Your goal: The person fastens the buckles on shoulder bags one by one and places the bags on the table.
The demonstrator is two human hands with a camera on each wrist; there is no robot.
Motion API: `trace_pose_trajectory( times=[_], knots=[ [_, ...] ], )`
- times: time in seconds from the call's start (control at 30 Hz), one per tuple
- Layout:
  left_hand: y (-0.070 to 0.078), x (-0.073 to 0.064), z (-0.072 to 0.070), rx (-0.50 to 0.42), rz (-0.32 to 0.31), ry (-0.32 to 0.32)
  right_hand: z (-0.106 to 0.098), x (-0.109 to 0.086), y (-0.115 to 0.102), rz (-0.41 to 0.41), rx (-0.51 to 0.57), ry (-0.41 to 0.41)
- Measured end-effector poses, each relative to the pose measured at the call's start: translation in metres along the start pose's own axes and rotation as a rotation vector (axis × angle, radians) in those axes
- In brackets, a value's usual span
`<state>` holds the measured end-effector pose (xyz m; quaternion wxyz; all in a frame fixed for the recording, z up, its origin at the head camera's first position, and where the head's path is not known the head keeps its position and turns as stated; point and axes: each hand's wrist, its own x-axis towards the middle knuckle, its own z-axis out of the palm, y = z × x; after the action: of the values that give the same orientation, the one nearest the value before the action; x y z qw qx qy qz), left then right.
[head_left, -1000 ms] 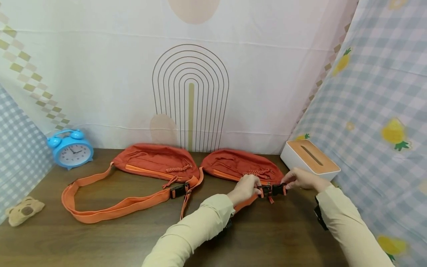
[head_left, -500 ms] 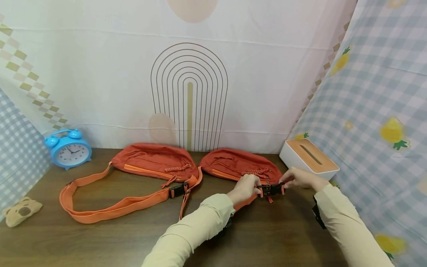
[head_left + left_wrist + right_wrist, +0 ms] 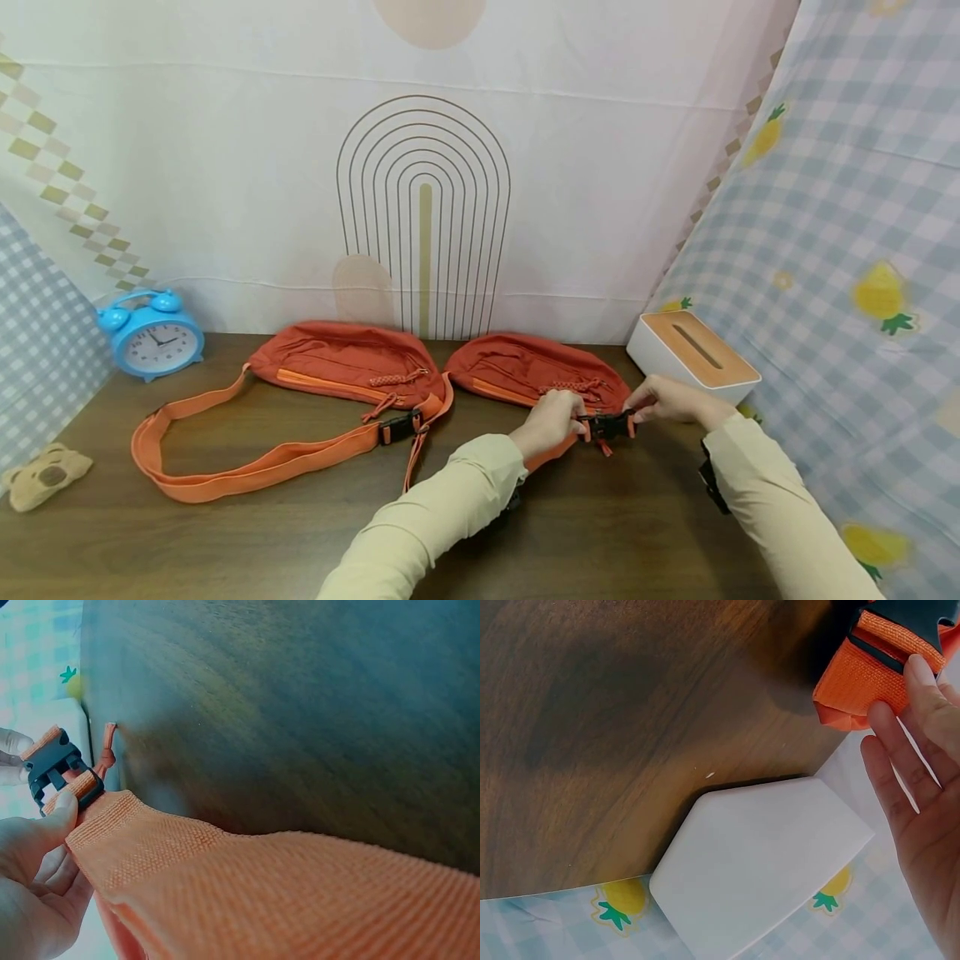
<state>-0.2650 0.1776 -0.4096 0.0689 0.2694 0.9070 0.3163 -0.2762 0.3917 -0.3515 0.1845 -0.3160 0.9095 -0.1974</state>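
An orange-red waist pack (image 3: 536,364) lies at the back right of the table, with both hands at its black side-release buckle (image 3: 613,426). My left hand (image 3: 553,421) pinches the orange webbing at the pronged half, thumb on top. My right hand (image 3: 666,400) pinches the webbing at the socket half. In the left wrist view the prongs reach into the mouth of the socket (image 3: 51,756), with a gap still showing between the halves. The wide orange strap (image 3: 247,889) runs from the left hand toward the wrist. The right wrist view shows the orange webbing (image 3: 859,679) between thumb and fingers.
A second orange-red waist pack (image 3: 348,364) lies to the left, its buckle (image 3: 400,427) fastened and its strap (image 3: 217,487) looped on the table. A white tissue box (image 3: 693,354) with a wooden lid stands behind my right hand. A blue alarm clock (image 3: 153,337) and plush bear (image 3: 48,477) are far left.
The two buckle halves have come closer together, the right hand shifting slightly left with the socket half. My left hand keeps its grip and has hardly moved. The view has shifted slightly.
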Motion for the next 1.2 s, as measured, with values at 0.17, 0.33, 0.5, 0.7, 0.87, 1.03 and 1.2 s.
trace_pose_trajectory(
  times=[0.17, 0.33, 0.5, 0.7, 0.87, 1.03, 1.2],
  knots=[
    [0.000, -0.001, -0.001, -0.043, 0.017, 0.004, 0.000, -0.001, -0.002, 0.001, -0.004, 0.001],
    [0.000, -0.001, 0.000, -0.105, 0.019, 0.003, 0.001, -0.003, -0.002, -0.002, -0.007, 0.008],
    [0.000, -0.001, 0.001, -0.135, 0.019, -0.003, 0.000, -0.001, -0.009, -0.018, -0.007, -0.005],
    [-0.001, -0.001, 0.001, -0.182, -0.001, 0.016, 0.000, 0.000, -0.012, -0.019, 0.003, 0.001],
    [0.000, -0.002, 0.002, -0.216, -0.004, 0.020, 0.001, -0.002, -0.009, -0.017, 0.016, 0.020],
    [0.002, -0.002, 0.006, -0.245, -0.024, 0.039, 0.001, -0.004, -0.006, -0.023, 0.020, 0.049],
    [0.003, 0.000, 0.009, -0.280, -0.060, 0.064, 0.001, -0.007, -0.003, -0.043, 0.001, 0.070]
  ],
)
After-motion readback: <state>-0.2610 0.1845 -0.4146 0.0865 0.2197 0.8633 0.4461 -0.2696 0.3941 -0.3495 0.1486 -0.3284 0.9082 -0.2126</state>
